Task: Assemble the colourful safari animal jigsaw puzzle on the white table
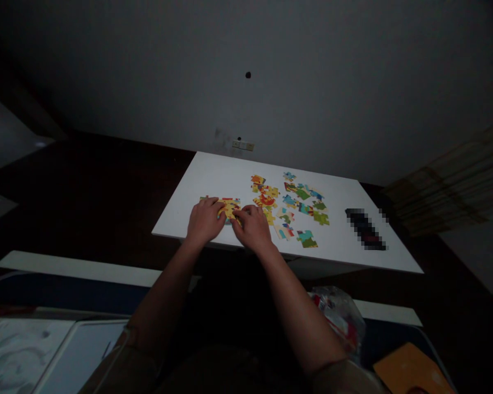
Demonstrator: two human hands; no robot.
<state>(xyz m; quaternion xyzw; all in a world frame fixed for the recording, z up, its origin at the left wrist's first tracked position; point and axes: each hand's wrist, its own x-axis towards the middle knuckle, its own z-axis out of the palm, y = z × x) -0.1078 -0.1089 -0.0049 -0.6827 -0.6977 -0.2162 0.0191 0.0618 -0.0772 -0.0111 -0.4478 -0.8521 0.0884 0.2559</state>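
A white table (213,175) carries a scatter of colourful jigsaw pieces (302,205). Near its front edge lies a small joined yellow cluster of pieces (229,207). My left hand (204,220) rests on the cluster's left side, fingers curled down onto it. My right hand (252,225) presses on the cluster's right side with its fingers bent. Both hands touch the joined pieces and partly hide them. Loose pieces lie just right of my right hand.
A dark, blurred flat object (366,230) lies on the table's right part. A clear plastic bag (339,314) sits by my right arm, an orange sheet (413,369) at lower right. The floor around the table is dark; a wall stands behind.
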